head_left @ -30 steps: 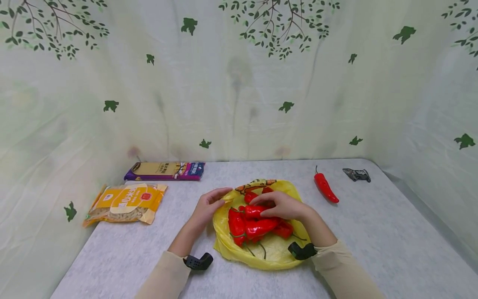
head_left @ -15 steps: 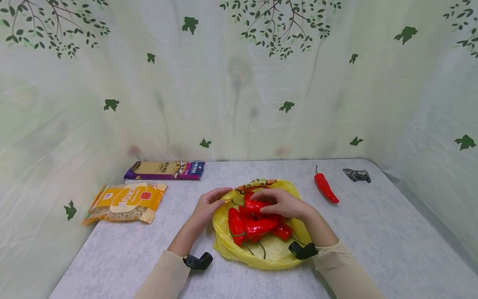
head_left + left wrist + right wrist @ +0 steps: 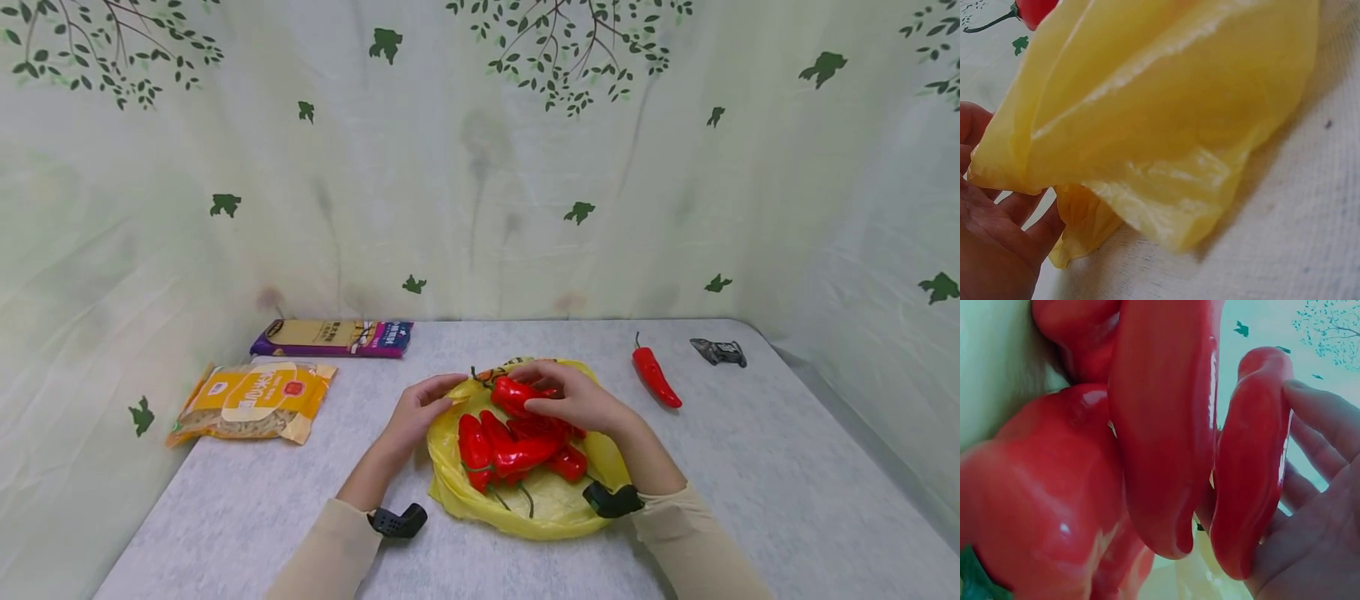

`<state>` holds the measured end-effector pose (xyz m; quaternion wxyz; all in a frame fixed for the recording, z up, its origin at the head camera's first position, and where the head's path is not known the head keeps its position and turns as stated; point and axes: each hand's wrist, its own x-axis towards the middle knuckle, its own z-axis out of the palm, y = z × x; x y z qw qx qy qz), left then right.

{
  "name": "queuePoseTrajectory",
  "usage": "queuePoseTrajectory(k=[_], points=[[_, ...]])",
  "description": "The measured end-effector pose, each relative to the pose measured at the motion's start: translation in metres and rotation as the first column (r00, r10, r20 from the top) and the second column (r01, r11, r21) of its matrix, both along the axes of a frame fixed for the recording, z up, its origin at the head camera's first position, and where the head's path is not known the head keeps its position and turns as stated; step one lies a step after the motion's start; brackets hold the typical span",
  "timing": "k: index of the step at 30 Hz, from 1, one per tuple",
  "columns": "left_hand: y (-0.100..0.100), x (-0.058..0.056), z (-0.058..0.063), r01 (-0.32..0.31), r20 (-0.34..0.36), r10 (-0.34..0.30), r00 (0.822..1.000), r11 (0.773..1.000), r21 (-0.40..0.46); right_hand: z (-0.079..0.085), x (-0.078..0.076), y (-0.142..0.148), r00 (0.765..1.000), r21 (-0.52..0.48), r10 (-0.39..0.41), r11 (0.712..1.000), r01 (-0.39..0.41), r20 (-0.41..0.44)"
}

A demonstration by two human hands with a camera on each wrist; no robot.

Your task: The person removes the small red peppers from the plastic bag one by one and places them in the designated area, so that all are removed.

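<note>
A yellow plastic bag [image 3: 558, 510] lies opened out on the table with several glossy red chili peppers [image 3: 522, 456] piled inside. My left hand [image 3: 416, 417] holds the bag's left rim between thumb and fingers; in the left wrist view the yellow film [image 3: 1166, 106] hangs beside the palm. Over the far part of the pile, my right hand [image 3: 577, 402] grips one red chili pepper [image 3: 513, 397], its dark stem pointing left and back. The right wrist view shows that pepper [image 3: 1250, 462] between thumb and fingers, next to others in the pile.
One red chili pepper [image 3: 655, 377] lies right of the bag, with a small black packet [image 3: 718, 352] beyond it. At the back left are a purple noodle pack [image 3: 330, 339] and an orange food bag [image 3: 255, 402]. A leaf-printed curtain [image 3: 480, 208] stands behind the table.
My right hand has lifted a chili pepper out of the pile and moved it slightly back. My left hand stays at the bag's rim.
</note>
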<state>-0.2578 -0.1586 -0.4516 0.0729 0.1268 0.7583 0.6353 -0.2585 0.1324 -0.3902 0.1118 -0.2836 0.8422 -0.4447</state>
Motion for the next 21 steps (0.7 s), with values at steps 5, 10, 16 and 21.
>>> queuePoseTrajectory(k=[5, 10, 16, 21], points=[[0.0, 0.001, 0.0, 0.003, -0.001, -0.003, 1.0, 1.0, 0.002, 0.003, 0.002, 0.002, 1.0, -0.03, 0.0, 1.0, -0.001, -0.024], [0.0, 0.003, -0.002, -0.001, 0.004, 0.001, 1.0, 1.0, -0.012, 0.005, 0.004, 0.005, 0.999, -0.094, 0.004, 0.996, -0.007, -0.038], [0.001, 0.003, -0.002, -0.011, 0.019, 0.011, 1.0, 1.0, -0.013, 0.009, 0.004, 0.01, 0.995, -0.143, -0.026, 0.99, 0.012, -0.094], [0.002, 0.003, 0.0, -0.016, 0.015, 0.016, 1.0, 1.0, -0.01, 0.014, 0.003, 0.015, 0.994, -0.162, -0.036, 0.987, 0.018, -0.107]])
